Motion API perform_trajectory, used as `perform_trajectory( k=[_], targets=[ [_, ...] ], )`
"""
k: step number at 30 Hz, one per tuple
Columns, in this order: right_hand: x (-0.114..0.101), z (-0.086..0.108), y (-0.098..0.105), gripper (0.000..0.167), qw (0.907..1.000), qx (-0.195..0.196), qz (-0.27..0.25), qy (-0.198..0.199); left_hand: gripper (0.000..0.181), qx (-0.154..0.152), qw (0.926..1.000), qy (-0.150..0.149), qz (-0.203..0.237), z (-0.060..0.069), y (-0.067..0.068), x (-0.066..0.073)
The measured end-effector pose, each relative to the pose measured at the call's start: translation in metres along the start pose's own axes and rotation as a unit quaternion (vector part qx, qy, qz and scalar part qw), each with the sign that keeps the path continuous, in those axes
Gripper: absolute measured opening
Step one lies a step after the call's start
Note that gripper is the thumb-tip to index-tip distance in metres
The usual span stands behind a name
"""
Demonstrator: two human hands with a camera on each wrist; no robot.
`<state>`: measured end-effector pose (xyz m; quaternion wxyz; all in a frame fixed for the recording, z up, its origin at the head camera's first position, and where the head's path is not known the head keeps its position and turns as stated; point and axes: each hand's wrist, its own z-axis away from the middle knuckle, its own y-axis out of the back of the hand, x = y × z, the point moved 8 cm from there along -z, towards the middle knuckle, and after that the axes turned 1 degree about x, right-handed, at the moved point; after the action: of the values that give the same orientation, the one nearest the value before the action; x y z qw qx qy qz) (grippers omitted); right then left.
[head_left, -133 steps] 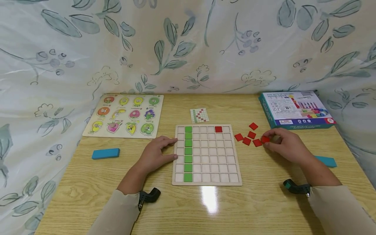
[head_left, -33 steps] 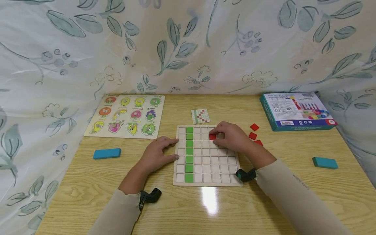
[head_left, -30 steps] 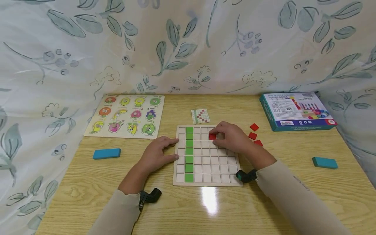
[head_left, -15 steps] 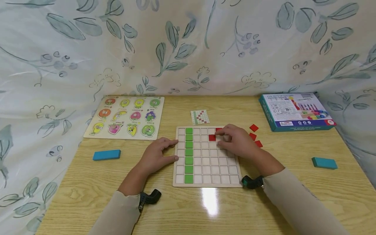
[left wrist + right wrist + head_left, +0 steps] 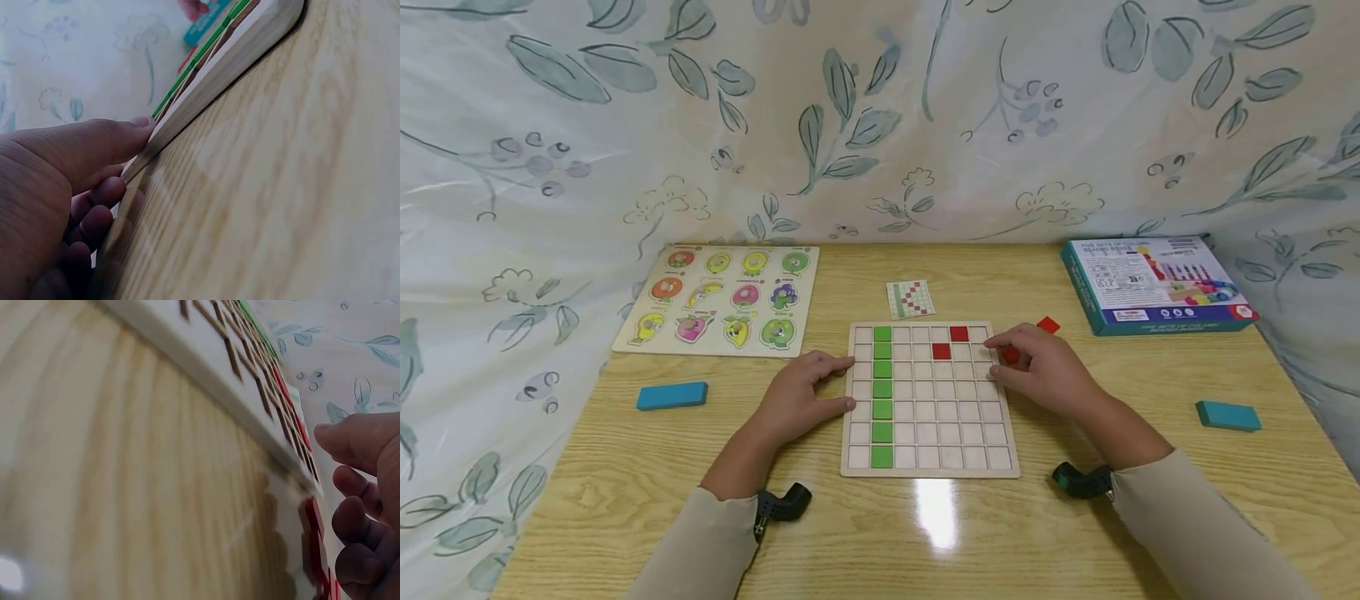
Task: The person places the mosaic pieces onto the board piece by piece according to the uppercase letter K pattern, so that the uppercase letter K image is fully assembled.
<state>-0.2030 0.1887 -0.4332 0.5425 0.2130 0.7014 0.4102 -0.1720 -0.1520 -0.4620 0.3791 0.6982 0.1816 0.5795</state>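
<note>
A pale wooden grid board (image 5: 925, 477) lies mid-table, its second column from the left lined with green tiles (image 5: 882, 389). One red tile (image 5: 958, 333) sits in the top row, and another red tile (image 5: 942, 352) fills a second-row cell diagonally below it to the left. My left hand (image 5: 801, 396) touches the board's left edge with thumb and index finger spread apart. My right hand (image 5: 1048, 371) hovers by the board's upper right edge, thumb and index finger apart, nothing visible between them. Loose red tiles (image 5: 1048, 325) lie beside it, partly hidden by the hand.
Behind the board lies a small pattern card (image 5: 911, 299). A fruit puzzle board (image 5: 715, 300) is at the back left, a boxed toy set (image 5: 1157, 283) at the back right. One blue block (image 5: 672, 396) lies on the left, another blue block (image 5: 1228, 416) on the right.
My right hand has set a red tile in the second row, let go and drawn back right toward the loose tiles. The left hand stays at the board's edge.
</note>
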Motion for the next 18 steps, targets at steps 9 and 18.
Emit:
perform_trajectory(
  k=[9,18],
  targets=[
    [0.02,0.021,0.015,0.035,0.9993,0.029,0.022,-0.006,0.061,0.013,0.9997,-0.022,-0.002,0.001,0.001,0.0],
    [0.034,0.038,0.032,0.038,0.9984,0.047,0.032,-0.009,0.061,0.009,0.9998,-0.016,-0.002,0.0,0.001,0.0]
  ],
)
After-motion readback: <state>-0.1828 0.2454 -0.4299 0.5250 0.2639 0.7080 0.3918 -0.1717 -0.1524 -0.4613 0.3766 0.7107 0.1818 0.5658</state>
